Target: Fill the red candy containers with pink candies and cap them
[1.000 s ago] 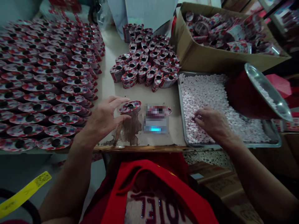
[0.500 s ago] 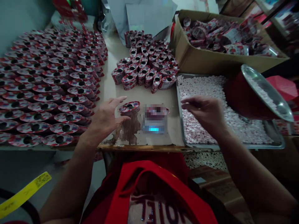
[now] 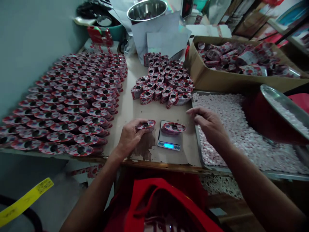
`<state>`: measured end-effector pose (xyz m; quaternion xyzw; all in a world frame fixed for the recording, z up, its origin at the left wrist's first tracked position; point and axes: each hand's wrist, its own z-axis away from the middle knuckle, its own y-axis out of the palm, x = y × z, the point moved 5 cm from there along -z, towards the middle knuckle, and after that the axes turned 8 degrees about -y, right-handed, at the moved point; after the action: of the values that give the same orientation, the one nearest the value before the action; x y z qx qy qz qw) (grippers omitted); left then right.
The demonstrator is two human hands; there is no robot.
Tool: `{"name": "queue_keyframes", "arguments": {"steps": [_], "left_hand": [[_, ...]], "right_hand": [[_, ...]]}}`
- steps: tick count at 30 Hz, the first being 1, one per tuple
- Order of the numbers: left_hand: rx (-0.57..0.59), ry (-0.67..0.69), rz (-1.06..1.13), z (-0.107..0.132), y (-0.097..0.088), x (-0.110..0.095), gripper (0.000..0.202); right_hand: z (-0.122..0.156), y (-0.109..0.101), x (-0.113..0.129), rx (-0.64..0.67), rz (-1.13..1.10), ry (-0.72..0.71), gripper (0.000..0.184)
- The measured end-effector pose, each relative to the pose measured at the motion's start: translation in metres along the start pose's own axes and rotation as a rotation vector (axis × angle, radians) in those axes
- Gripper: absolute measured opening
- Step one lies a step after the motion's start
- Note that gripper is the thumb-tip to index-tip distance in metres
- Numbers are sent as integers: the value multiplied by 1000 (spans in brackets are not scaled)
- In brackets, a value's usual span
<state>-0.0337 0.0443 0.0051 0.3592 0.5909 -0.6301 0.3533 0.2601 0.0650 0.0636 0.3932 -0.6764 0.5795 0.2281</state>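
Near the lower centre of the frame, the left hand (image 3: pixel 131 137) rested on the surface (image 3: pixel 125 111), its grip clamped around a small oval container (image 3: pixel 146 124) with a red printed top and a dark hole in it. Just to the right of that container sat a small digital scale (image 3: pixel 169 141), its display lit blue, with a second oval container (image 3: pixel 173 128) lying on its platform. The right hand (image 3: pixel 209 124) hovered right of centre, over the left edge of a metal tray (image 3: pixel 198 149) filled with pale pink and white sweets (image 3: pixel 241 129). Its grip was drawn together at the fingertips (image 3: pixel 193 111), which pointed toward the scale, but whether they pinched anything could not be told. Across the left half of the frame, many more such containers lay in overlapping rows (image 3: pixel 72 100). A smaller cluster of containers (image 3: pixel 164 83) stood upright in the upper centre, just above the scale. A cardboard box (image 3: pixel 212 79) at the upper right held a loose heap of the same containers. At the right edge, a red vessel with a metal rim (image 3: pixel 277 109) tilted over the tray, with sweets inside it. A steel bowl (image 3: pixel 147 9) stood at the top centre behind sheets of paper (image 3: pixel 164 35). A red garment (image 3: pixel 156 206) filled the bottom centre, and a yellow strip (image 3: pixel 26 199) crossed the lower left corner.
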Motion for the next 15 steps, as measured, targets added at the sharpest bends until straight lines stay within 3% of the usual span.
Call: {"name": "queue_keyframes", "arguments": {"steps": [2, 6, 11, 13, 15], "left_hand": [[-3, -14, -6, 13, -8, 2, 26], [5, -24, 19, 47, -31, 11, 24], [-15, -142, 112, 76, -53, 32, 22], [-43, -174, 189, 74, -56, 39, 21], [-51, -151, 257, 64, -54, 39, 21]], "right_hand": [[2, 2, -3, 123, 52, 18, 40], [8, 22, 10, 368, 248, -220, 46], [2, 47, 21, 429, 401, -343, 28], [-10, 57, 26, 442, 374, -330, 16], [-35, 64, 35, 406, 255, -293, 21]]}}
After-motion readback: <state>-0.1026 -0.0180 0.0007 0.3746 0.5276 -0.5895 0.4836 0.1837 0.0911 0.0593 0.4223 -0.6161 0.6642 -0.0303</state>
